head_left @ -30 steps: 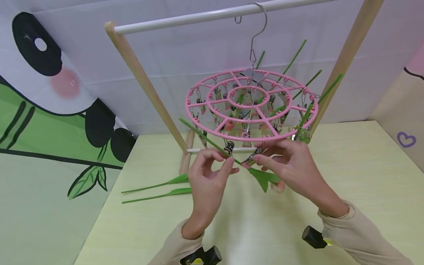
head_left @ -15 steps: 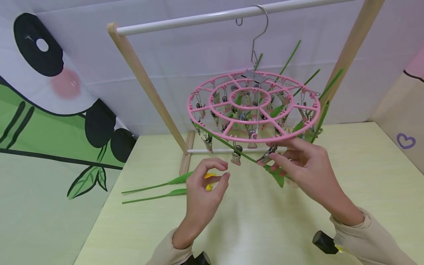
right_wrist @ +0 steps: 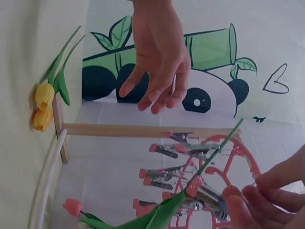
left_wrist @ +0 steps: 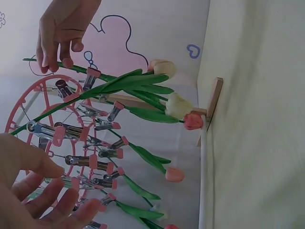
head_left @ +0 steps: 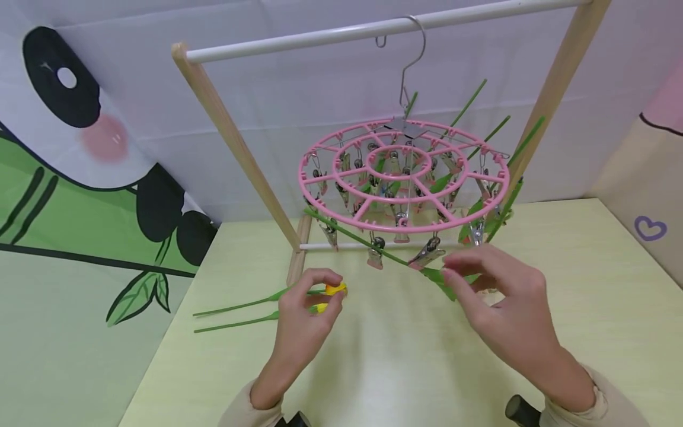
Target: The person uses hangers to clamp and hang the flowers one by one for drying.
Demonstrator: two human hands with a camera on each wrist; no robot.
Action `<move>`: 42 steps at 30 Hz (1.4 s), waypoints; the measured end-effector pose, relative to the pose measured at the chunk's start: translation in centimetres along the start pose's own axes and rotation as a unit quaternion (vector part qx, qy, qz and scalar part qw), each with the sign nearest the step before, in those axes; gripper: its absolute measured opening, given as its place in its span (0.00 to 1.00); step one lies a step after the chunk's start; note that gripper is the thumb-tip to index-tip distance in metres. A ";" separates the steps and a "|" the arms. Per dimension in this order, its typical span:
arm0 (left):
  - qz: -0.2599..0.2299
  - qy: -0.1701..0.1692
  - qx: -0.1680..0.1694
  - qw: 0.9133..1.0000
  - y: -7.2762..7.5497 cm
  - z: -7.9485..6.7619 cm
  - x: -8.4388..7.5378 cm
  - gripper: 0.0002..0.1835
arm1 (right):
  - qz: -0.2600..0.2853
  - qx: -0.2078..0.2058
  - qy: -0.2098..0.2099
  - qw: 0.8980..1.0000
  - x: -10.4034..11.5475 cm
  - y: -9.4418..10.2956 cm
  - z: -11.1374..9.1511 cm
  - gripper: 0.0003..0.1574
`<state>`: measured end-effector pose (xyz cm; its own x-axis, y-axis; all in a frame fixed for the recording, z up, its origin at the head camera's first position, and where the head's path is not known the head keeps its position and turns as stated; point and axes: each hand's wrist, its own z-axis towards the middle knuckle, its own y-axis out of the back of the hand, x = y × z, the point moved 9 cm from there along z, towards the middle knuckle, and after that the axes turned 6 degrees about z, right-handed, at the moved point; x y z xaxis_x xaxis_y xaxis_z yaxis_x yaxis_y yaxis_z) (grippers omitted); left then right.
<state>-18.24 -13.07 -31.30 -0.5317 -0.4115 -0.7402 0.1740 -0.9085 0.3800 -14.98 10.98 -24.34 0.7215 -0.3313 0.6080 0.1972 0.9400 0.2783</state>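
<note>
A pink round clip hanger (head_left: 404,229) hangs from a bar. At its front, a metal clip (head_left: 427,254) grips the green stem (head_left: 354,236) of an artificial tulip, which lies slantwise below the ring. My right hand (head_left: 512,314) is just right of that clip, its thumb and index finger slightly apart beside the leaf (head_left: 439,284); the bloom is hidden behind the hand in the head view. Over the table, my left hand (head_left: 305,320) has loosely bent fingers and holds nothing. It overlaps two yellow tulips (head_left: 335,289) lying on the table.
A wooden stand (head_left: 240,151) with a white top bar (head_left: 320,40) carries the hanger. Several other tulips, such as a peach one (left_wrist: 175,174), hang from clips with blooms down. An unused-looking clip (head_left: 375,255) dangles left of the gripped stem.
My left hand has let go of the stem and moved down and left toward the yellow tulips. My right hand has released the clip and drawn back right; the tulip stays clipped.
</note>
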 end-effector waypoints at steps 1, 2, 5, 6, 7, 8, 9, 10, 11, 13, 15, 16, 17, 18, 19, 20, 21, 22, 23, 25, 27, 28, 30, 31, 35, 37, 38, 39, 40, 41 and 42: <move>0.004 0.004 -0.001 1.000 0.1 -0.1 0.2 0.15 | 0.002 0.020 0.005 1.000 0.2 -0.7 -0.1 0.21; 0.008 0.008 -0.002 1.000 0.2 -0.1 0.5 0.15 | 0.007 0.046 0.006 0.999 0.3 -1.5 -0.3 0.22; 0.010 0.024 -0.004 1.000 0.4 -0.3 1.3 0.15 | 0.012 0.130 -0.011 0.991 0.2 -4.3 -0.9 0.26; 0.009 0.031 -0.002 0.999 0.5 -0.4 1.5 0.15 | 0.008 0.159 -0.023 0.987 -0.1 -5.2 -1.1 0.29; 0.010 0.038 -0.001 0.999 0.5 -0.5 1.8 0.15 | 0.006 0.185 -0.036 0.982 -0.3 -5.9 -1.4 0.31; 0.011 0.045 0.001 0.999 0.5 -0.5 2.1 0.15 | 0.003 0.208 -0.047 0.977 -0.5 -6.6 -1.6 0.32; 0.011 0.052 0.002 0.999 0.6 -0.6 2.3 0.15 | -0.001 0.226 -0.055 0.973 -0.6 -7.1 -1.8 0.33; 0.015 0.059 0.003 0.998 0.7 -0.6 2.5 0.15 | -0.008 0.243 -0.059 0.968 -0.7 -7.6 -2.0 0.34; 0.019 0.065 0.004 0.998 0.8 -0.6 2.8 0.15 | -0.015 0.257 -0.063 0.964 -0.7 -8.1 -2.2 0.35; 0.025 0.075 0.000 0.997 1.1 -0.7 3.2 0.14 | -0.028 0.282 -0.065 0.957 -0.8 -8.9 -2.3 0.36; 0.028 0.081 -0.004 0.996 1.5 -0.8 3.6 0.13 | -0.045 0.307 -0.072 0.948 -0.9 -9.8 -2.5 0.36; 0.028 0.082 -0.006 0.996 1.6 -0.9 3.8 0.13 | -0.053 0.319 -0.079 0.943 -1.1 -10.2 -2.6 0.37; 0.027 0.082 -0.007 0.996 1.8 -0.9 3.9 0.12 | -0.062 0.329 -0.088 0.938 -1.3 -10.5 -2.7 0.39; 0.027 0.084 -0.006 0.996 1.8 -0.9 4.1 0.13 | -0.071 0.336 -0.095 0.934 -1.4 -10.7 -2.8 0.41; 0.028 0.085 -0.006 0.996 1.9 -1.0 4.3 0.13 | -0.079 0.341 -0.102 0.931 -1.6 -10.9 -2.9 0.42; 0.030 0.088 -0.004 0.996 2.0 -1.0 4.6 0.13 | -0.085 0.345 -0.108 0.929 -1.7 -11.1 -3.0 0.44; 0.033 0.092 -0.002 0.995 2.1 -1.0 4.8 0.13 | -0.091 0.346 -0.113 0.927 -1.8 -11.1 -3.0 0.46; 0.036 0.098 0.001 0.995 2.1 -1.1 5.1 0.14 | -0.096 0.344 -0.116 0.927 -1.9 -11.1 -3.0 0.48; 0.040 0.105 0.003 0.994 2.2 -1.1 5.4 0.13 | -0.099 0.342 -0.121 0.927 -1.9 -11.1 -3.1 0.50; 0.047 0.120 0.008 0.992 2.4 -1.2 5.9 0.13 | -0.102 0.338 -0.129 0.927 -2.0 -11.0 -3.1 0.53; 0.054 0.132 0.015 0.990 2.6 -1.3 6.4 0.13 | -0.104 0.336 -0.137 0.926 -2.1 -10.8 -3.2 0.54; 0.057 0.137 0.019 0.989 2.6 -1.3 6.6 0.13 | -0.104 0.335 -0.139 0.926 -2.1 -10.7 -3.2 0.55; 0.064 0.144 0.027 0.987 2.8 -1.4 7.1 0.13 | -0.105 0.333 -0.142 0.926 -2.1 -10.6 -3.3 0.56; 0.070 0.146 0.031 0.986 2.8 -1.5 7.3 0.13 | -0.105 0.331 -0.142 0.927 -2.1 -10.5 -3.3 0.57; 0.088 0.150 0.041 0.984 3.1 -1.7 8.1 0.12 | -0.109 0.311 -0.124 0.936 -1.8 -10.0 -3.3 0.59; 0.092 0.152 0.042 0.983 3.3 -1.8 8.5 0.13 | -0.116 0.298 -0.109 0.941 -1.6 -9.7 -3.2 0.60; 0.093 0.153 0.043 0.983 3.3 -1.9 8.8 0.13 | -0.119 0.292 -0.102 0.944 -1.5 -9.6 -3.2 0.60; 0.095 0.154 0.043 0.983 3.4 -1.9 9.0 0.13 | -0.121 0.287 -0.097 0.945 -1.5 -9.5 -3.2 0.61; 0.096 0.158 0.044 0.982 3.5 -2.0 9.2 0.13 | -0.125 0.282 -0.091 0.947 -1.4 -9.4 -3.2 0.61; 0.096 0.161 0.044 0.981 3.7 -2.1 9.5 0.13 | -0.129 0.277 -0.086 0.948 -1.3 -9.3 -3.2 0.62; 0.098 0.166 0.043 0.980 3.8 -2.2 9.8 0.13 | -0.132 0.273 -0.083 0.949 -1.3 -9.2 -3.2 0.62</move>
<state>-20.92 -20.68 -38.33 -0.1930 -0.5910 -0.7832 0.1666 -0.8064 0.5674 -15.58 3.04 -30.05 0.5716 -0.5999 0.5598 -0.0497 0.6557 0.7534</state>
